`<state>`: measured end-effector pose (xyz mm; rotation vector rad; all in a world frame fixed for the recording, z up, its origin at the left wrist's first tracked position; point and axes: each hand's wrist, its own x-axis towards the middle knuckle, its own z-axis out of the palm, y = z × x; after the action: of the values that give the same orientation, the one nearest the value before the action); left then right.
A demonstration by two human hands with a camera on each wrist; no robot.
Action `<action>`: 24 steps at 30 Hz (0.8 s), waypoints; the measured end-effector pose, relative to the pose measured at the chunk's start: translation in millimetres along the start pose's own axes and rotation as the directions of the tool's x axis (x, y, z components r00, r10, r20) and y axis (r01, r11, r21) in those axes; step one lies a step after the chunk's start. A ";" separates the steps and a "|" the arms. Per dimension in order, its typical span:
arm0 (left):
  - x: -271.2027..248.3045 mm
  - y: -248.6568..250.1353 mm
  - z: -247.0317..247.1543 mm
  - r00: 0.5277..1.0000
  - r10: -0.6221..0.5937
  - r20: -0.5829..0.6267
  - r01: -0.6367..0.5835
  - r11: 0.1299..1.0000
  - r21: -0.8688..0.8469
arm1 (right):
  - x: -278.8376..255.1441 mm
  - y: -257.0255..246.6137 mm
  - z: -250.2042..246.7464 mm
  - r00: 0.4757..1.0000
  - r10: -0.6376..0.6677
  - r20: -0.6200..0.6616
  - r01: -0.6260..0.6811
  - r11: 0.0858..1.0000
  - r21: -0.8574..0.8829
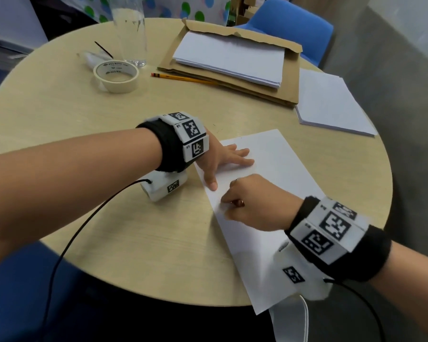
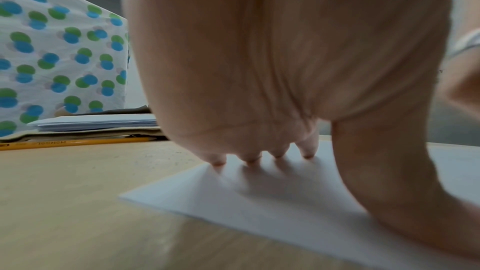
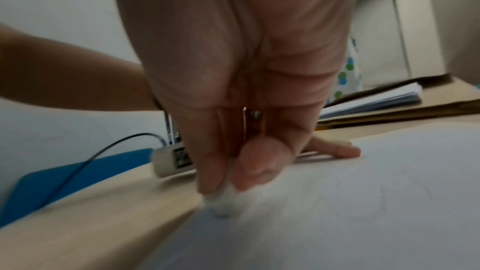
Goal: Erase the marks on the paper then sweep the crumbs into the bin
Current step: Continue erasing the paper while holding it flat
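Observation:
A white sheet of paper [image 1: 277, 164] lies tilted on the round wooden table [image 1: 84, 124], its near corner overhanging the table edge. My left hand [image 1: 223, 159] lies flat on the paper's upper left part, fingers spread and straight, fingertips [image 2: 249, 160] pressing the paper [image 2: 259, 196]. My right hand [image 1: 242, 203] pinches a small white eraser [image 3: 223, 204] between thumb and fingers and presses it onto the paper [image 3: 363, 202] near its left edge. Faint pencil lines show on the sheet in the right wrist view. No bin is in view.
A yellow pencil [image 1: 183, 78] lies beside a cardboard folder [image 1: 277, 92] carrying a paper stack [image 1: 232, 58]. More sheets [image 1: 329, 102] sit at the right. A roll of masking tape [image 1: 116, 76] and a tall glass [image 1: 130, 28] stand at the back left.

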<state>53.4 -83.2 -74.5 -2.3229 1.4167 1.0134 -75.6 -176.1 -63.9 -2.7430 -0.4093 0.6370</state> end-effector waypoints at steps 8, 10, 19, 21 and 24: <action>-2.9 -0.2 0.3 1.000 0.011 0.004 -0.011 1.000 -0.020 | 2.5 3.3 3.2 0.997 -0.042 -0.072 0.041 0.999 -0.013; -1.9 0.4 1.1 1.000 0.010 -0.017 -0.010 0.999 -0.043 | -4.4 9.0 -6.4 0.998 -0.031 0.049 0.033 0.998 -0.047; -2.0 8.6 10.5 0.992 -0.002 -0.127 -0.004 0.999 -0.048 | 18.2 30.8 -9.0 0.966 0.018 -0.258 -0.003 0.998 0.056; -1.3 8.7 10.4 0.993 -0.022 -0.119 0.018 0.999 -0.031 | 2.8 27.8 -0.4 0.985 -0.050 -0.168 0.057 0.998 0.041; -1.4 10.8 9.2 0.995 -0.034 -0.097 0.035 0.999 0.000 | -8.2 28.1 -9.0 0.996 -0.050 0.076 0.047 0.998 0.039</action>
<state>39.8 -82.8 -78.8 -2.4168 1.4062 0.9009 -72.7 -206.6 -62.7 -2.6712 -0.4753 0.7324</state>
